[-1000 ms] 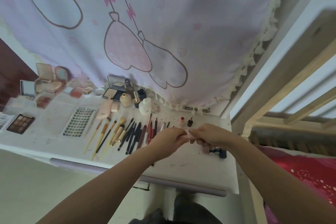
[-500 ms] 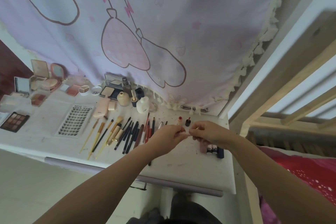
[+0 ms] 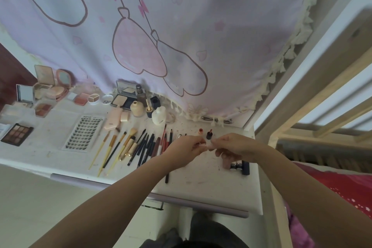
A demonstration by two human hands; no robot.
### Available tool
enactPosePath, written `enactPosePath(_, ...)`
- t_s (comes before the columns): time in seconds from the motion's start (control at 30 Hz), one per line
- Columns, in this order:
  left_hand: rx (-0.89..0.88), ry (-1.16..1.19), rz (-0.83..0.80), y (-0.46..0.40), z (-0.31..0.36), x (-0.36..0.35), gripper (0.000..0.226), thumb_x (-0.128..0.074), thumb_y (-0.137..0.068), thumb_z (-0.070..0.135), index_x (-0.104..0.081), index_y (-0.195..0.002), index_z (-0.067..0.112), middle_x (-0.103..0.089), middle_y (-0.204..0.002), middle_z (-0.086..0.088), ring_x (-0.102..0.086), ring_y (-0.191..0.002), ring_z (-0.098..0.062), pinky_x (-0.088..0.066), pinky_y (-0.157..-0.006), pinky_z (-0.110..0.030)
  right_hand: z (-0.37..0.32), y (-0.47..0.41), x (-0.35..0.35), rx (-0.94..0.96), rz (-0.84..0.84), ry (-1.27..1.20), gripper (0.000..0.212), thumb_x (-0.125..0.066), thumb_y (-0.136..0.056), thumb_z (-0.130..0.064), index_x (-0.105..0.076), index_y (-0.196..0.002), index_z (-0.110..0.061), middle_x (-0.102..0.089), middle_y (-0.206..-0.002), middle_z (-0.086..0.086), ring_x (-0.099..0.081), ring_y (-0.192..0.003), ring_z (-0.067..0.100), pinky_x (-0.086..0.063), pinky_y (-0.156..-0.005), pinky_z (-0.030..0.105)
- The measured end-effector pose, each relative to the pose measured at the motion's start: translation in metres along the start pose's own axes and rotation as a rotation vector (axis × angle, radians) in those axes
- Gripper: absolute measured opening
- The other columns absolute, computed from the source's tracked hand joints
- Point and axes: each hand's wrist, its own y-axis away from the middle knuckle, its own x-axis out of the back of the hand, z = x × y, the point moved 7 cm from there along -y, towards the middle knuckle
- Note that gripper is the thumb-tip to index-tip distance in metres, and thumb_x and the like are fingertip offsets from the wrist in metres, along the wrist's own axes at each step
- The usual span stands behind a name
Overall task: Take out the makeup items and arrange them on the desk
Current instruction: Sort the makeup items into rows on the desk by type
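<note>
While both hands meet above the right part of the white desk [image 3: 211, 185], a small pale item [image 3: 208, 144], too small to identify, sits pinched between their fingertips. The left hand [image 3: 186, 150] holds one end with thumb and forefinger closed on it; the right hand [image 3: 231, 147] pinches the other end, its remaining fingers curled underneath. Just beyond the fingers stand two small vials, one orange-capped [image 3: 200, 131], one dark [image 3: 209, 134]. A cluster of small dark tubes [image 3: 239, 166] lies on the desk just below the right hand. Left of the hands, a row of pencils and liners [image 3: 149, 147] and gold-handled brushes [image 3: 122, 145] lies fanned out. Farther left are a false-lash tray [image 3: 84, 134] and an eyeshadow palette [image 3: 17, 134], with compacts and bottles along a pink cartoon-print curtain [image 3: 181, 26].
</note>
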Motion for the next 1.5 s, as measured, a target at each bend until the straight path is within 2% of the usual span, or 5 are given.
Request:
enactPosePath(0.5,0.265,0.157,-0.103,0.025,-0.058,0.025,0.019,-0.044,-0.099,0.023,-0.058,-0.089,0.014,-0.055,-0.07,0.004,-0.051,-0.057,-0.008,-0.04,-0.046,-0.013,0.042,0.01,0.055,0.029,0.094,-0.257,0.026,-0.051,-0.096,-0.027,-0.064,-0.096,-0.005,-0.052,-0.066,0.001,-0.043,-0.053,0.008,-0.033,-0.051,0.02)
enactPosePath(0.8,0.345,0.421,0.044,0.015,-0.053,-0.02,0.023,-0.048,-0.097,0.024,-0.048,-0.118,0.013,-0.066,-0.109,0.001,-0.061,-0.097,-0.009,-0.048,-0.075,-0.017,0.054,-0.007,0.008,0.072,0.118,-0.433,0.023,-0.052,-0.096,-0.023,-0.054,-0.117,-0.013,-0.066,-0.106,0.004,-0.062,-0.095,0.013,-0.054,-0.078,0.026)
enactPosePath(1.1,0.239,0.078,0.322,-0.015,-0.039,-0.028,0.018,-0.06,-0.089,0.024,-0.059,-0.105,0.016,-0.056,-0.099,0.005,-0.054,-0.087,-0.011,-0.043,-0.08,-0.023,0.038,-0.051,-0.003,0.23,0.596,0.127,0.029,-0.047,-0.095,-0.042,-0.058,-0.106,-0.017,-0.058,-0.098,0.001,-0.056,-0.084,0.013,-0.046,-0.075,0.025)
enactPosePath(1.23,0.221,-0.154,0.364,-0.022,-0.043,-0.032,0.02,-0.054,-0.092,0.03,-0.059,-0.108,0.019,-0.06,-0.109,0.006,-0.05,-0.107,-0.015,-0.029,-0.096,-0.03,0.036,-0.065,-0.012,0.198,0.66,0.278,0.021,-0.041,-0.099,-0.025,-0.054,-0.102,-0.01,-0.059,-0.101,0.009,-0.057,-0.088,0.027,-0.045,-0.082,0.041)
enactPosePath(1.5,0.229,-0.31,0.385,-0.024,-0.059,-0.039,0.016,-0.062,-0.085,0.022,-0.064,-0.099,0.015,-0.066,-0.102,0.0,-0.055,-0.105,-0.025,-0.032,-0.092,-0.04,0.033,-0.076,-0.021,0.178,0.608,0.468,0.022,-0.036,-0.1,-0.022,-0.051,-0.112,-0.01,-0.052,-0.116,0.007,-0.053,-0.097,0.023,-0.025,-0.069,0.027)
